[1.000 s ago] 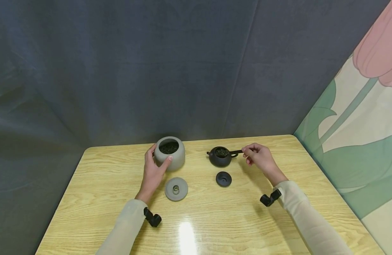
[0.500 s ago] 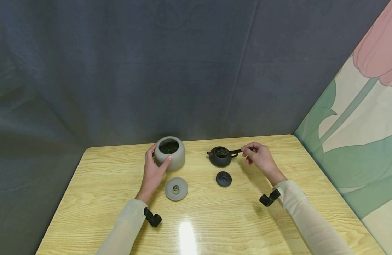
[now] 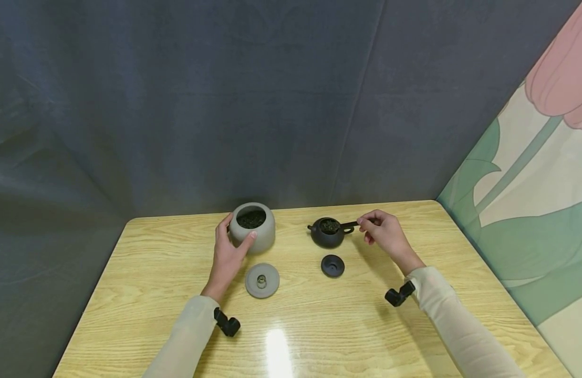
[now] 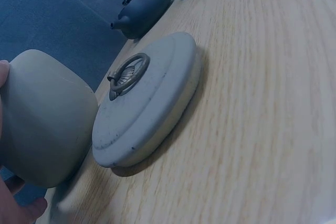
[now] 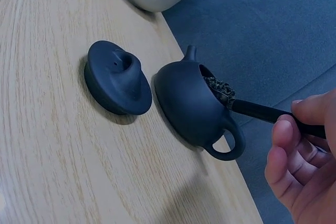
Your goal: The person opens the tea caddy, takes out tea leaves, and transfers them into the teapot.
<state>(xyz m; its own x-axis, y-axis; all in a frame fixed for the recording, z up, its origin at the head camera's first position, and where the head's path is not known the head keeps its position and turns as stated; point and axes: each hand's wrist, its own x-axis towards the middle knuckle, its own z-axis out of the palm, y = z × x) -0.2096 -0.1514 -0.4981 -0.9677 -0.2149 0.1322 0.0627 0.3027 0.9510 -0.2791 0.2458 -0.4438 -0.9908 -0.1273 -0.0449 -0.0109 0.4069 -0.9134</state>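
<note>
My left hand (image 3: 228, 257) grips a round grey tea jar (image 3: 263, 240), thumb on its near side and fingers round its left. Dark tea leaves (image 3: 251, 219) show inside the jar. My right hand (image 3: 384, 233) pinches the black handle of a tea scoop (image 5: 261, 112) between thumb and fingers. The scoop's head is at the mouth of a small black teapot (image 5: 186, 103), among tea leaves (image 5: 219, 85) heaped at the opening. The teapot stands upright, spout to the left and loop handle below the scoop.
The jar's grey lid (image 4: 157, 90), with a metal ring on top, lies on the wooden table (image 3: 314, 315) in front of the jar. A black teapot lid (image 5: 118, 78) rests near the teapot. Behind the table hangs a dark curtain (image 3: 225, 105).
My right hand has shifted slightly left, with its fingers closer to the teapot along the scoop's handle. My left hand and the jar have stayed in place.
</note>
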